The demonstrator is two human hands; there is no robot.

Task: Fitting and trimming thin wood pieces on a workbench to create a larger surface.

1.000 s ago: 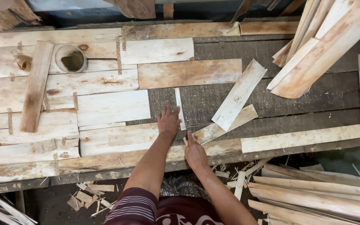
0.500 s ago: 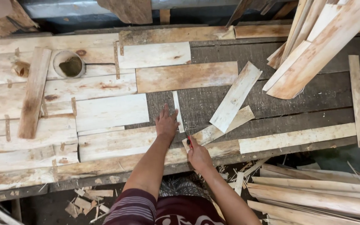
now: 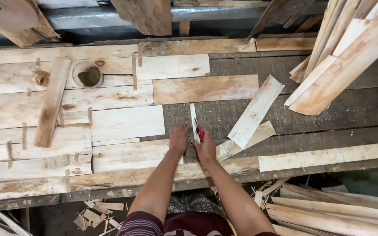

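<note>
Wooden strip pinned by flat left hand; right hand grips red cutter.

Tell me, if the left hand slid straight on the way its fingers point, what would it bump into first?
The left hand points up the bench. Ahead lies bare dark bench top, then the brownish board lying crosswise. That board looks like the first thing met, though the pale sheet sits close on its left.

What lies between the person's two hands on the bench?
In the head view, a narrow pale wood strip runs between the left hand and right hand, beside the red-handled tool that the right hand holds.
</note>
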